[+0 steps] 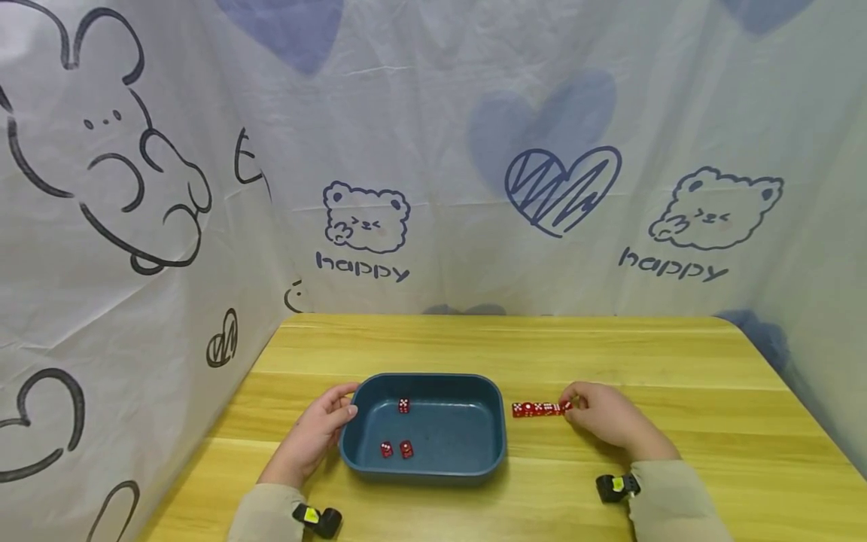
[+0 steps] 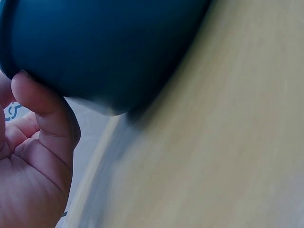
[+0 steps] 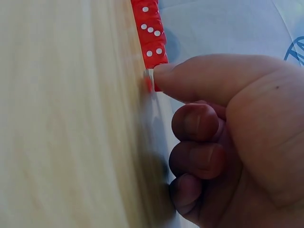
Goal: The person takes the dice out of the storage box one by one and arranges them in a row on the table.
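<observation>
My left hand (image 1: 311, 436) grips the edge of the blue tray (image 1: 447, 476), where three dice (image 1: 406, 449) sit outside the row. On the bench (image 1: 542, 482), the dice row (image 1: 538, 409) looks part made; my right hand (image 1: 603, 412) seems to pinch its end die (image 1: 567, 406).

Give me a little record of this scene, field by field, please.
Container: blue tray on a wood-grain table
Inside it: three red dice, one toward the back, two nearer the front
Outside it: row of red dice right of the tray, exact count unclear
Left grip: holds the tray's left end
Right grip: pinches a die at the row's right end
Backdrop: white cloth with drawings
</observation>
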The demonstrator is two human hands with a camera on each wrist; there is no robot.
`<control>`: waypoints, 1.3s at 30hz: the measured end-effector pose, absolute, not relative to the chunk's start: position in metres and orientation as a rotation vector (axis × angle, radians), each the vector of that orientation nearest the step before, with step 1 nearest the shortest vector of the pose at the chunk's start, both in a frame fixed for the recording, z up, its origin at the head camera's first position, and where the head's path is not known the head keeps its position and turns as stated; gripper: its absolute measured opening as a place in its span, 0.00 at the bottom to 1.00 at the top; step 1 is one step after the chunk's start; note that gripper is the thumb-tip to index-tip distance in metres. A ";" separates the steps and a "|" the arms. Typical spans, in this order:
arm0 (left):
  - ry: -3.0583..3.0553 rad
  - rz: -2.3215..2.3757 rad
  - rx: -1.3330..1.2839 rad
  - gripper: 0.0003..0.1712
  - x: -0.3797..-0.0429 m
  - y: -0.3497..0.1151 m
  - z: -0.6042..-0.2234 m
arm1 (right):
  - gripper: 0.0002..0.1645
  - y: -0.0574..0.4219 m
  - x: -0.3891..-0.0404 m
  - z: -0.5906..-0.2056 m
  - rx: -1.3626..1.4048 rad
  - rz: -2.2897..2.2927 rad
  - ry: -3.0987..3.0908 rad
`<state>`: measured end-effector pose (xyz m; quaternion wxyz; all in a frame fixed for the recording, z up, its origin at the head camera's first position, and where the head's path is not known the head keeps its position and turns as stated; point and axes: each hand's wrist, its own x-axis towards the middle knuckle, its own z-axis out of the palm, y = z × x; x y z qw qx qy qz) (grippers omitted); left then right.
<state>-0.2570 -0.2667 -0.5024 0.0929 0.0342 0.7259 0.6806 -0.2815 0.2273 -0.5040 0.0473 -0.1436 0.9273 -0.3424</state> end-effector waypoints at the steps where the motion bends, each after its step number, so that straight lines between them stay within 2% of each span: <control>1: 2.154 2.021 0.102 0.30 -0.257 -0.267 -0.502 | 0.11 0.227 -0.282 -0.505 -0.442 -1.034 2.834; 15: 2.157 2.014 0.123 0.29 -0.258 -0.267 -0.502 | 0.11 0.225 -0.283 -0.507 -0.411 -1.014 2.850; 30: 2.165 2.023 0.103 0.29 -0.257 -0.266 -0.502 | 0.24 0.224 -0.281 -0.503 -0.376 -1.085 2.813; 39: 2.147 2.033 0.106 0.29 -0.256 -0.267 -0.501 | 0.24 0.219 -0.280 -0.499 -0.358 -1.094 2.787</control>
